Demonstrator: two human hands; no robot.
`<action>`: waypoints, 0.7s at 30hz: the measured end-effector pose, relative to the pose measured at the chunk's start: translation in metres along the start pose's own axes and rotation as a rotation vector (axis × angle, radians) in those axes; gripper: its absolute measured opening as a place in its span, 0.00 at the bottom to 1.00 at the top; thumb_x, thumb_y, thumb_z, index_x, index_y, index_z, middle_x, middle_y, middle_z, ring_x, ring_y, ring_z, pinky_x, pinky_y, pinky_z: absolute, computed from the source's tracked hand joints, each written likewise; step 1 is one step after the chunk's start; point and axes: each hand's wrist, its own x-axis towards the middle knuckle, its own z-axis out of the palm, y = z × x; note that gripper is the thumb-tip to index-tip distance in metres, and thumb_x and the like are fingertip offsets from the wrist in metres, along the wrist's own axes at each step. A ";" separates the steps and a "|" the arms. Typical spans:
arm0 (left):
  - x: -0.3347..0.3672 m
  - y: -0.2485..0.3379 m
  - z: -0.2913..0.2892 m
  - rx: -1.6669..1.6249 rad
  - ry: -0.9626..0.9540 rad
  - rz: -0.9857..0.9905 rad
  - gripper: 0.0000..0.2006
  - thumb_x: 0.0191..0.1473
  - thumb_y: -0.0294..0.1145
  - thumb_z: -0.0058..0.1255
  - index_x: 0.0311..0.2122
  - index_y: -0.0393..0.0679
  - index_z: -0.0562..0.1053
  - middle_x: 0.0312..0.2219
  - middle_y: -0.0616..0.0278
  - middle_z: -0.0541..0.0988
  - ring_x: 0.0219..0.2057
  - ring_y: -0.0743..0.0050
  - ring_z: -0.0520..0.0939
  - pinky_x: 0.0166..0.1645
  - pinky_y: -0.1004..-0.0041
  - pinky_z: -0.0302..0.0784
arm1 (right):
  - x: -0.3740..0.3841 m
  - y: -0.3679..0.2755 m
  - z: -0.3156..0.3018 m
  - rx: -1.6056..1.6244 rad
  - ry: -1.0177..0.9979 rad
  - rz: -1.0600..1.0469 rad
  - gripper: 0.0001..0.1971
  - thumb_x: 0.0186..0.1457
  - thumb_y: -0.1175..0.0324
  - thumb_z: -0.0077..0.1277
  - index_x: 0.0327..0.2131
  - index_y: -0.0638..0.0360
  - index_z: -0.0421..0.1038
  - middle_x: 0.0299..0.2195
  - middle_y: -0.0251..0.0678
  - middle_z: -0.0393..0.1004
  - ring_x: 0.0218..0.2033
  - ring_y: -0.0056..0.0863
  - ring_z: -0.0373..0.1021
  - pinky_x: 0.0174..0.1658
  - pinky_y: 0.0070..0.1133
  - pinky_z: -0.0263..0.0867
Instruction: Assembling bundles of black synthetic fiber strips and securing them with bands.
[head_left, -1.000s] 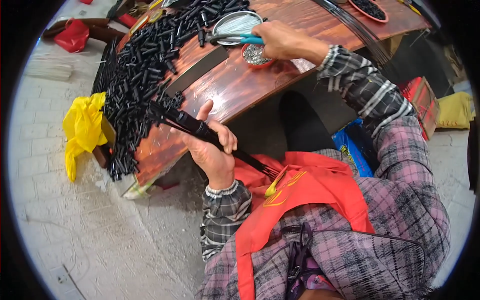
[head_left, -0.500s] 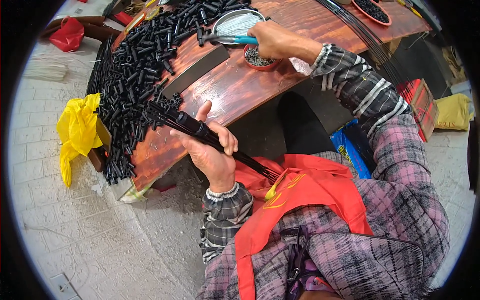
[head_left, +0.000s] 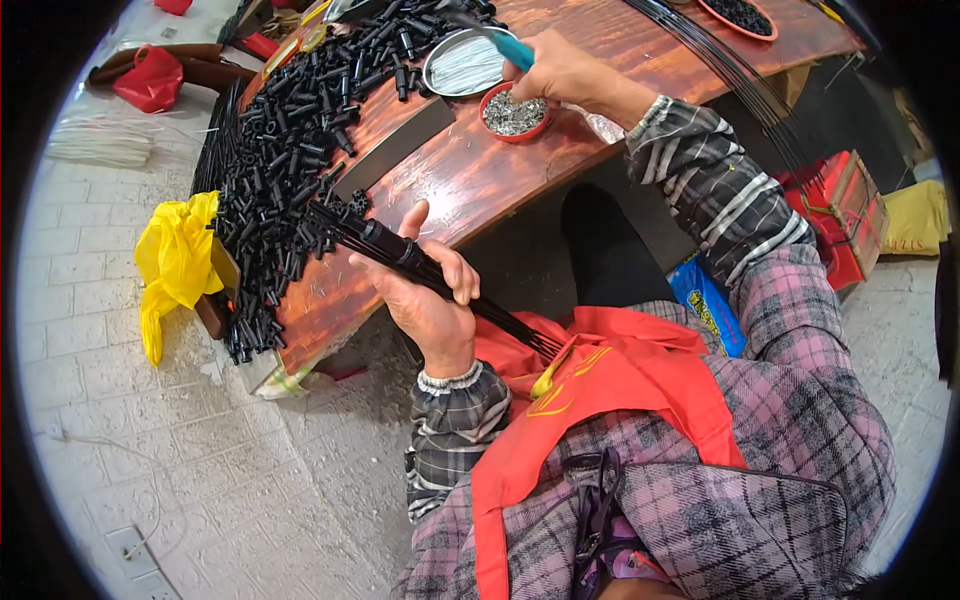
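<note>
My left hand (head_left: 435, 310) is wrapped round a bundle of thin black rods (head_left: 510, 325), which look like umbrella ribs. A black plastic collar (head_left: 385, 245) surrounds the bundle near its upper end, and the lower end rests against the red apron (head_left: 600, 380) on my lap. In my closed right hand (head_left: 575, 75) is a teal-handled tool (head_left: 514, 50); its dark metal end points to the far left, and its exact kind is unclear. The fingertips of that hand reach over a small red bowl (head_left: 535, 128) of tiny metal pieces; whether they pinch one cannot be seen.
Many black plastic tube fittings (head_left: 290, 150) are heaped on the left of the wooden table (head_left: 560, 160). A flat metal bar (head_left: 395, 150) lies beside them. Behind the bowl sits a round tray (head_left: 432, 88) of pale thin strips. Long black rods (head_left: 720, 75) overhang the table's right side.
My right hand has tipped the tool upward and brought its fingertips down to the red bowl. My left hand keeps its grip on the rods; the view has shifted slightly.
</note>
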 end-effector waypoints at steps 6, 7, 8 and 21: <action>-0.001 0.000 0.000 0.016 0.024 0.007 0.41 0.45 0.68 0.20 0.42 0.33 0.62 0.06 0.70 0.58 0.05 0.82 0.56 0.11 0.80 0.54 | 0.005 -0.004 0.019 -0.636 -0.128 -0.126 0.07 0.30 0.78 0.47 0.20 0.70 0.64 0.17 0.50 0.66 0.21 0.44 0.64 0.24 0.31 0.60; -0.001 -0.001 -0.001 0.017 0.037 0.005 0.41 0.45 0.68 0.20 0.42 0.33 0.62 0.06 0.70 0.58 0.05 0.82 0.55 0.11 0.80 0.53 | 0.003 -0.005 0.024 -0.717 -0.148 -0.171 0.07 0.30 0.78 0.46 0.20 0.71 0.64 0.19 0.54 0.67 0.24 0.49 0.65 0.27 0.34 0.60; 0.000 -0.001 -0.001 0.016 0.040 0.002 0.41 0.45 0.68 0.20 0.42 0.33 0.62 0.06 0.70 0.58 0.05 0.82 0.55 0.11 0.80 0.53 | -0.001 -0.012 0.024 -0.703 -0.168 -0.153 0.05 0.31 0.79 0.45 0.18 0.70 0.66 0.20 0.54 0.67 0.25 0.49 0.66 0.27 0.35 0.60; 0.005 -0.003 -0.005 -0.003 0.013 -0.014 0.41 0.44 0.68 0.20 0.43 0.33 0.61 0.06 0.70 0.58 0.05 0.82 0.56 0.11 0.80 0.54 | 0.018 -0.003 0.003 -0.233 -0.219 0.122 0.08 0.28 0.77 0.51 0.20 0.66 0.67 0.13 0.38 0.66 0.14 0.27 0.63 0.17 0.22 0.58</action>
